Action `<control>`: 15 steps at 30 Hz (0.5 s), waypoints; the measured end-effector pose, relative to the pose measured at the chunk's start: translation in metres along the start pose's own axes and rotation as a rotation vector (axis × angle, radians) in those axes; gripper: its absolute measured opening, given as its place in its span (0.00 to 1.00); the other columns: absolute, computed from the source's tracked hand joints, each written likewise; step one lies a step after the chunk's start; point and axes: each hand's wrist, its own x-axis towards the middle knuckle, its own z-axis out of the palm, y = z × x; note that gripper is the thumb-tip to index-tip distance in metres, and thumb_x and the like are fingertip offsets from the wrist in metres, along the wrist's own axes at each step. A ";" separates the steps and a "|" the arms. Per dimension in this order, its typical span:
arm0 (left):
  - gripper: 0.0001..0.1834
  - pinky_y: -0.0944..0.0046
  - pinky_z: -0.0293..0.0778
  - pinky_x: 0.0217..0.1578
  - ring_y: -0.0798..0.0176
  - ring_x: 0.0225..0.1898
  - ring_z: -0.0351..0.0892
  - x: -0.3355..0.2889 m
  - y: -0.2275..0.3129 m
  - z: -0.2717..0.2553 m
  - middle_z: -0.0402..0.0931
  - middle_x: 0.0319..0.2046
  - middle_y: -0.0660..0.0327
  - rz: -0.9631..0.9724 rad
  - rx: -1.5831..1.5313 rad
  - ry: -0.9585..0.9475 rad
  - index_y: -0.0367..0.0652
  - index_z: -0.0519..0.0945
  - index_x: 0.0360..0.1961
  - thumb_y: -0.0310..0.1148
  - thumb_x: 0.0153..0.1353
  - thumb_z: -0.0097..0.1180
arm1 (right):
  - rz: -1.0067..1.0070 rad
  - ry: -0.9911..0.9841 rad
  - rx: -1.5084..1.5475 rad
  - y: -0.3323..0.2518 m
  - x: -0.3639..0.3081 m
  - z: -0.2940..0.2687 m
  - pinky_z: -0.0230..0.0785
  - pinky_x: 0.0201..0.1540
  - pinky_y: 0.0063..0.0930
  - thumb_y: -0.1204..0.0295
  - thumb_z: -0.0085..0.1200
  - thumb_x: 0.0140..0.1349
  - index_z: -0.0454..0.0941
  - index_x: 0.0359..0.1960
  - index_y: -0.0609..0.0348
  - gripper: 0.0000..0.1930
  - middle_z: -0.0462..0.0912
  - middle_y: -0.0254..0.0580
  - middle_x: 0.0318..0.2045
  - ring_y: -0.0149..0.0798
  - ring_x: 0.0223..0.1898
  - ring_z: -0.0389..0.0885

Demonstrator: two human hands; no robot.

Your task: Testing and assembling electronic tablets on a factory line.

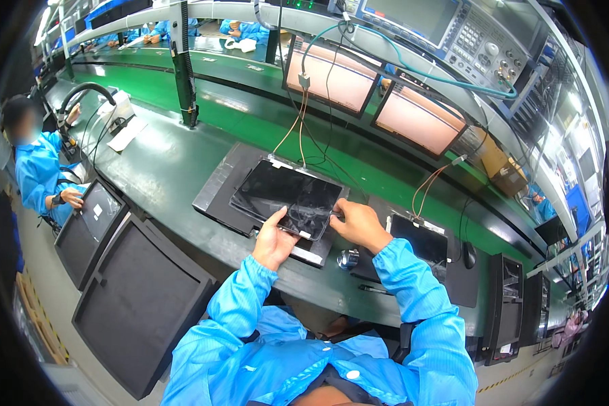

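A black tablet with a glossy, reflective screen lies tilted over a dark flat fixture on the bench. My left hand holds its near edge, thumb on top and the other fingers partly hidden under it. At the tablet's right edge my right hand is closed, thumb and fingertips pinching the rim. Thin copper-coloured cables run down to the far edge of the fixture. Just below my right hand stands a small round metal object.
Right of my hands, a second tablet lies beside a black mouse. A pen rests near the bench's front edge. Black trays stand at left, close to a seated co-worker. Monitors and an instrument hang beyond.
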 end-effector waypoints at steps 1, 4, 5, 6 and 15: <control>0.17 0.47 0.70 0.62 0.49 0.56 0.78 0.006 -0.001 0.000 0.80 0.51 0.50 0.056 0.015 -0.016 0.34 0.76 0.53 0.35 0.68 0.55 | 0.000 0.004 0.000 0.001 -0.002 0.002 0.75 0.41 0.47 0.62 0.60 0.59 0.79 0.38 0.60 0.14 0.85 0.53 0.31 0.56 0.35 0.85; 0.15 0.51 0.71 0.61 0.51 0.52 0.81 0.023 -0.004 -0.014 0.81 0.50 0.49 0.096 0.034 -0.046 0.31 0.77 0.50 0.33 0.71 0.52 | -0.020 -0.016 0.041 0.009 -0.008 0.015 0.75 0.38 0.49 0.61 0.59 0.58 0.78 0.38 0.61 0.15 0.85 0.54 0.29 0.57 0.33 0.84; 0.15 0.51 0.72 0.61 0.51 0.53 0.80 0.024 -0.005 -0.017 0.81 0.50 0.49 0.102 0.046 -0.033 0.31 0.77 0.50 0.32 0.71 0.52 | -0.010 0.008 0.061 0.010 -0.009 0.016 0.75 0.39 0.49 0.61 0.59 0.58 0.77 0.38 0.60 0.15 0.85 0.53 0.29 0.56 0.33 0.85; 0.15 0.51 0.72 0.61 0.51 0.53 0.80 0.025 -0.005 -0.017 0.81 0.50 0.49 0.108 0.059 -0.019 0.30 0.77 0.51 0.32 0.71 0.51 | 0.000 0.033 0.082 0.009 -0.011 0.017 0.75 0.39 0.48 0.61 0.59 0.58 0.77 0.38 0.60 0.15 0.85 0.53 0.29 0.56 0.34 0.85; 0.19 0.48 0.72 0.61 0.50 0.57 0.77 -0.018 -0.012 -0.029 0.77 0.55 0.52 0.257 0.169 -0.092 0.38 0.73 0.58 0.24 0.66 0.56 | -0.199 0.272 -0.030 0.001 -0.058 -0.026 0.74 0.52 0.44 0.53 0.67 0.55 0.82 0.45 0.58 0.24 0.83 0.49 0.42 0.53 0.45 0.82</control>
